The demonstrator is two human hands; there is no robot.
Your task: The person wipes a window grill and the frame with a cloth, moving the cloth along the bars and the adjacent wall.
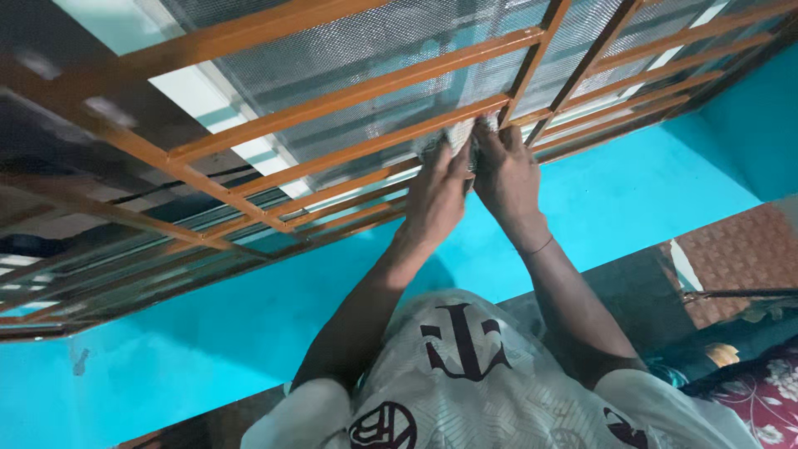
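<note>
While both arms reach up, the biggest thing in view is the orange grille (332,100), flat metal bars running across the window with grey mesh (349,50) behind them. Below it the turquoise wall (249,324) fills the middle of the frame, with a dark ledge along its lower edge. Lower right: a patch of patterned brown tile (731,249) and a red floral cloth (765,391) in the corner. The person's white printed shirt (465,382) sits at bottom centre. Left hand (436,195) and right hand (505,170) are side by side, touching, pressed up against the grille where a horizontal bar meets an upright one. Between the fingertips is a small pale scrap, a cloth or a bunched bit of mesh (464,133); can't tell which. Both hands have fingers curled onto it, pinching it against the bar. A thin band (540,247) circles the right wrist.
</note>
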